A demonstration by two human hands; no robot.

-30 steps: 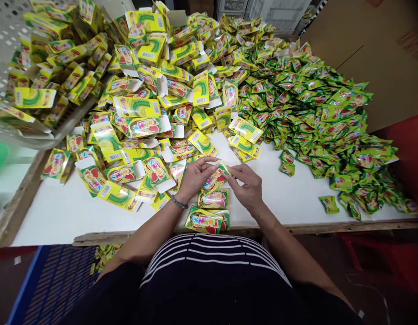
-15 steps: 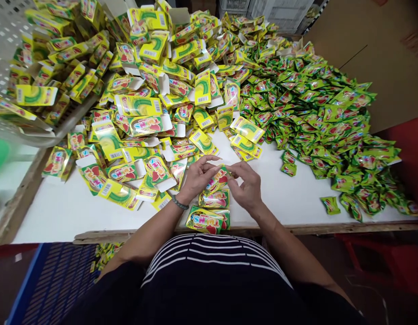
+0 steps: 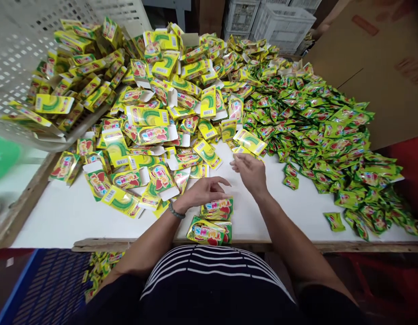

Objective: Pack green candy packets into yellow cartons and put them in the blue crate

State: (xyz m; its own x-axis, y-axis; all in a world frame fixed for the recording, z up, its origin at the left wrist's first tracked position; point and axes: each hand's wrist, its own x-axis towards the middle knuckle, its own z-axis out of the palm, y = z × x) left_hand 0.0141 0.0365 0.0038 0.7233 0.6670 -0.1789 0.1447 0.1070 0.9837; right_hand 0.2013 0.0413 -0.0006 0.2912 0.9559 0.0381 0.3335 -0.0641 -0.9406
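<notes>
Right hand – empty, loosely spread – hovers with a yellow carton near at its 12 o'clock, lying 10-to-4; left hand, empty, sits just beside a closed box.

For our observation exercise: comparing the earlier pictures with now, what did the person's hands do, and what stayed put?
The hands parted and let go of the small box they held together. The right hand reached forward, empty, toward the loose cartons. The left hand dropped onto the closed boxes nearest the person. The green sachets stayed put.

Box lettering not clearly legible
</notes>
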